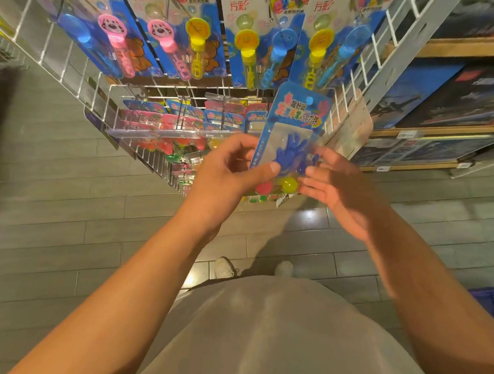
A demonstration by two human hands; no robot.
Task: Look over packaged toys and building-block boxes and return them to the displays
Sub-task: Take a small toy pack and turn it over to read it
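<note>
A blue carded blister pack stands nearly upright, top leaning toward 1 o'clock. Its clear bubble shows a blue hand-shaped toy, with a yellow ball at 6 o'clock and a red one at 7 o'clock

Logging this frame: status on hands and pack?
Left hand pinches blister pack, thumb on front. Right hand open, fingers touching its right edge. Pack off the rack, nothing blocking.

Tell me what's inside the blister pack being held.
Inside the blister pack: a blue hand-shaped toy, a yellow ball and a red ball. The left hand and right hand cover its lower corners.
</note>
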